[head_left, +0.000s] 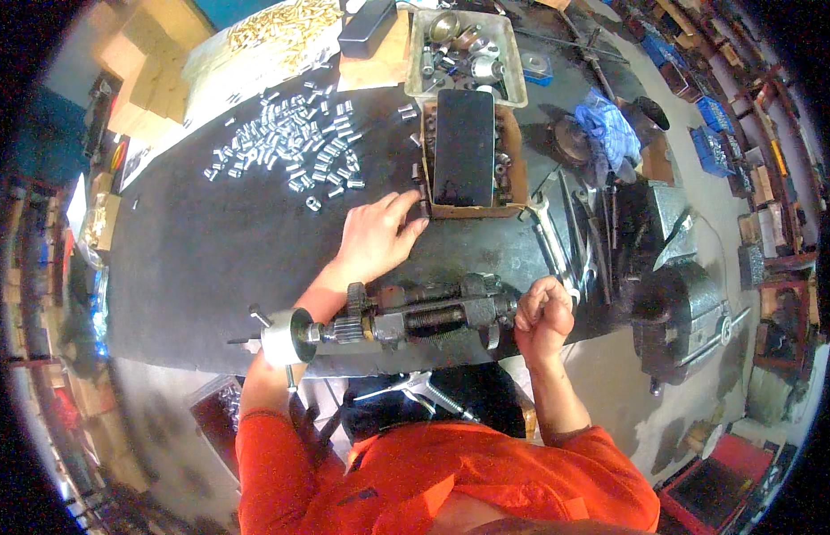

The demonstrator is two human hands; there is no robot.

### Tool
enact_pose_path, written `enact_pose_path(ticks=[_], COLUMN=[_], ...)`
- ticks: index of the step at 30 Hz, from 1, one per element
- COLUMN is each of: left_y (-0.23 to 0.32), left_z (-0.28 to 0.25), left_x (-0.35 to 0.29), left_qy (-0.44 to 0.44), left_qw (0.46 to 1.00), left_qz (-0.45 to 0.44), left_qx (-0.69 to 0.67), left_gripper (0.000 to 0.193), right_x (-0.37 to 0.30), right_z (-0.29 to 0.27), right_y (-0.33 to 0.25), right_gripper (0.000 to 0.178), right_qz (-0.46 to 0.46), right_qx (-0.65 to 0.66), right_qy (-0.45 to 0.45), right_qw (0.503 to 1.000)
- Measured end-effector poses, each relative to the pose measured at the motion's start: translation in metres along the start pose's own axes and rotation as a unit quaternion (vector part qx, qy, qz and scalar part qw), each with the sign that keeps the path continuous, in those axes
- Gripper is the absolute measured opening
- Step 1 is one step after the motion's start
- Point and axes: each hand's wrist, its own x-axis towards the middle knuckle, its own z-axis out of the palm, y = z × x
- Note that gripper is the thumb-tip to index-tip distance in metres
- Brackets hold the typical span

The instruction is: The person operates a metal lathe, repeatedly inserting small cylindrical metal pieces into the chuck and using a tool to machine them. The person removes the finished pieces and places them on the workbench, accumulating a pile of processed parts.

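Note:
My left hand [377, 239] reaches over the dark bench, thumb and fingers apart. Its fingertips touch or nearly touch a small dark cylindrical piece [424, 198] beside a cardboard box [480, 212]. My right hand [544, 316] is curled closed at the right end of a bench-mounted mechanical fixture [421, 319]; whatever its fingers hold is hidden. The fixture has a toothed gear [351, 323], a coil spring and, at its left end, a pale round chuck [288, 337] with T-shaped keys. My left forearm passes behind the chuck.
Many small silver sleeves [299, 143] lie scattered on the bench, with brass-coloured pieces [286, 27] beyond. A dark phone-like slab [463, 147] rests on the box. Wrenches [549, 236], a vise [687, 308], a blue cloth [608, 132] and a metal-parts tray [519, 76] stand around. An air gun [424, 388] is near my lap.

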Motion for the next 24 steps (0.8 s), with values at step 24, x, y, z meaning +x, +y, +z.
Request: enact_pose_path(ticks=[24], left_y=[-0.035], left_z=[-0.093], left_x=[-0.109], left_qy=[0.119], left_qw=[0.832], left_qz=[-0.183], left_qx=[-0.51], left_gripper=[0.022], right_x=[-0.008], right_z=[-0.003], right_y=[0.001], right_gripper=[0.013], right_qz=[-0.012], right_qx=[-0.049], right_qy=[0.011], right_qw=[0.999])
